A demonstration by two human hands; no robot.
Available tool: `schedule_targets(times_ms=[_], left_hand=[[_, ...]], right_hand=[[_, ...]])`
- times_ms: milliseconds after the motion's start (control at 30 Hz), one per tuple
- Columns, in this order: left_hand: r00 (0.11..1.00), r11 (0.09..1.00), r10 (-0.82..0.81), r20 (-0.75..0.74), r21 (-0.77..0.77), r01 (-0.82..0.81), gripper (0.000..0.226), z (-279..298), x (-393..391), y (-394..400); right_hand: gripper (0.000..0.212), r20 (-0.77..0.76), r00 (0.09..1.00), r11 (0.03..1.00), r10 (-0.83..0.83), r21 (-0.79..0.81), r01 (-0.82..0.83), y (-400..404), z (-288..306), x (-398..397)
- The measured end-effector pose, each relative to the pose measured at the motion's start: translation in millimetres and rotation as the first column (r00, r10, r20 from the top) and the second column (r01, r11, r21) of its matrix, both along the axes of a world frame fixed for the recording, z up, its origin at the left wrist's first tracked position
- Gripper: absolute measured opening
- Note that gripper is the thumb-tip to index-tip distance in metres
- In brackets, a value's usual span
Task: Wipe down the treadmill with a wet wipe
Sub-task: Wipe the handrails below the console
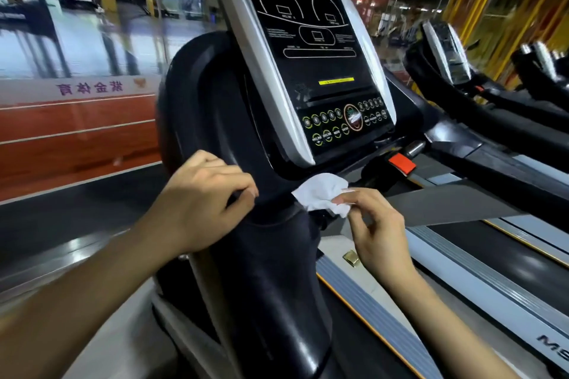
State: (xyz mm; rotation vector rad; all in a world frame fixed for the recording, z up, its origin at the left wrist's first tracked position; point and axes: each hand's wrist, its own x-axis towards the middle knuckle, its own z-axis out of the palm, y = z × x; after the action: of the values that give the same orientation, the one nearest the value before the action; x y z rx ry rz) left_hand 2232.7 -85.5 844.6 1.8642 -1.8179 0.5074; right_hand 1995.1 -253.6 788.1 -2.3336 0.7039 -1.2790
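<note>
The treadmill's black console (311, 49) with silver side trims fills the upper middle of the head view, its button panel at the lower end. My left hand (200, 200) grips the edge of the black plastic housing (215, 108) to the left of the console. A crumpled white wet wipe (321, 192) is pinched in the fingertips of my right hand (378, 231) and pressed against the black surface just under the console's lower edge.
A red safety clip (401, 163) sits right of the wipe. The treadmill belt and grey side rails (462, 274) run to the lower right. A second treadmill (446, 52) stands at the right. A red-floored court behind glass lies to the left.
</note>
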Motion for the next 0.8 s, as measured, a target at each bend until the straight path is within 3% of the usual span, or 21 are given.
schedule_targets(times_ms=[100, 167, 267, 333, 400, 467, 567, 667, 800], left_hand=[[1.000, 1.000, -0.016, -0.014, 0.014, 0.016, 0.038, 1, 1, 2], [0.999, 0.999, -0.041, -0.016, 0.020, 0.041, 0.038, 0, 3, 4], [0.994, 0.993, -0.113, -0.006, 0.023, 0.113, 0.036, 0, 12, 6], [0.984, 0.983, -0.179, -0.002, 0.034, 0.179, 0.034, -2, 20, 8], [0.962, 0.962, -0.272, -0.009, 0.029, 0.272, 0.032, -1, 30, 10], [0.925, 0.926, -0.379, -0.031, -0.016, 0.378, 0.031, 3, 45, 12], [0.910, 0.908, -0.409, 0.059, -0.069, 0.413, 0.033, 18, 86, 6], [0.938, 0.943, -0.317, 0.139, -0.059, 0.327, 0.042, 35, 140, -11], [0.920, 0.930, -0.353, 0.172, -0.042, 0.364, 0.050, 33, 176, -29]], right_hand=[[0.025, -0.347, 0.937, 0.978, -0.039, -0.204, -0.035, -1, 1, 14], [0.019, -0.486, 0.868, 0.977, -0.100, -0.214, -0.007, 1, 5, 20], [0.015, -0.571, 0.818, 0.989, -0.074, -0.145, -0.011, 2, 27, 24], [0.030, -0.602, 0.798, 0.999, -0.026, -0.043, 0.000, 4, 42, 27], [0.048, -0.638, 0.770, 0.994, -0.017, 0.075, 0.084, 9, 53, 32], [0.041, -0.676, 0.734, 0.979, -0.064, 0.100, 0.177, 16, 63, 39], [0.015, -0.586, 0.796, 0.967, -0.153, 0.078, 0.244, 39, 85, 54], [0.024, -0.385, 0.899, 0.965, -0.207, 0.070, 0.252, 73, 106, 79], [0.024, -0.216, 0.895, 0.920, -0.391, -0.049, 0.390, 127, 97, 135]])
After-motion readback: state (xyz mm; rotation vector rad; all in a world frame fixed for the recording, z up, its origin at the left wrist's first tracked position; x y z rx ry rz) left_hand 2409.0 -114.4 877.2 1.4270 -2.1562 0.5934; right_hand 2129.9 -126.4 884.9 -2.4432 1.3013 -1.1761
